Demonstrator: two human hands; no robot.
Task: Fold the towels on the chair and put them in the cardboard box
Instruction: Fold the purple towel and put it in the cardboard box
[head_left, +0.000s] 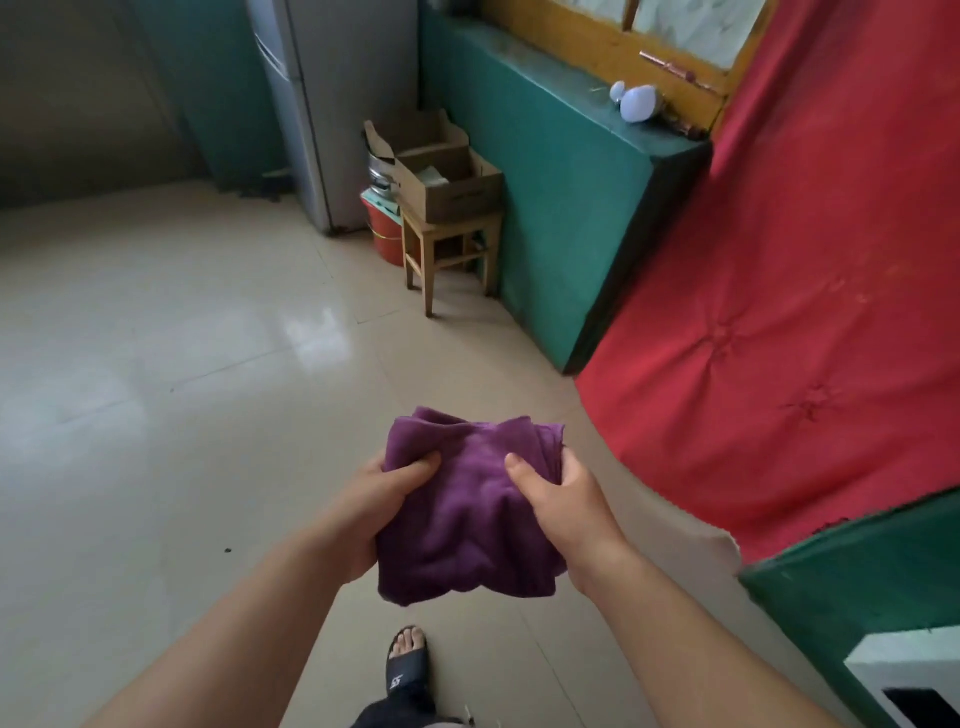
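1. While you carry the folded purple towel (467, 512) out in front of you, both hands are closed on it: your left hand (376, 512) grips its left edge with the thumb on top, and your right hand (563, 501) grips the right edge the same way, thumb pressed into the cloth.
2. The towel hangs between the two hands as a thick, roughly square bundle, above the tiled floor (171, 364) and clear of it.
3. The cardboard box (449, 184) lies straight ahead of the towel and well apart from it, sitting open on a small wooden stool (449, 244) against the green wall (561, 208).
4. From the box, the towel is back along the floor toward you and only slightly to the right, so the carry looks nearly straight.
5. Neither hand is clearly nearer the box.
6. The box's long axis appears to run away from you and to the right; something pale already lies inside, though I cannot tell what.
7. A red bucket (387, 236) stands just left of the stool, and the fridge (332, 104) stands behind it.
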